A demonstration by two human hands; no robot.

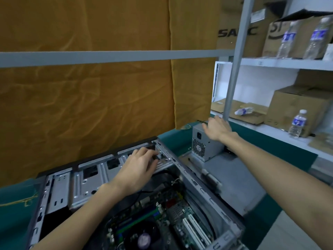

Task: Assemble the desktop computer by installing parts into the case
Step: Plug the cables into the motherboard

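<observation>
Fingers of the left hand [137,166] curl down into the far right corner of the open computer case [59,186], around a small dark part [154,156]; a real grip cannot be told, the fingertips hide it. Right hand [217,129] lies flat, fingers spread and straight, on top of the power supply [205,143], holding nothing.

Hidden or cut off: case near end runs off the bottom edge; the motherboard [173,221] is partly covered by the left forearm; the CPU fan [144,239] is blurred, sticker unreadable. A black cable [162,173] runs under the left hand, ends not visible.

Case lies on its side, open face up, on a green table cover [10,204], long axis running from near right to far left; black front bezel along the far edge. Power supply stands outside the case, just right of its far corner, on a grey panel [234,177], fan grille and socket facing the camera.

Writing: cardboard box [232,33] on the shelf reads "SA", then blurred letters, then "C". Water bottles [297,123] have blue labels, text too small. Orange cloth [90,98] hangs behind.
</observation>
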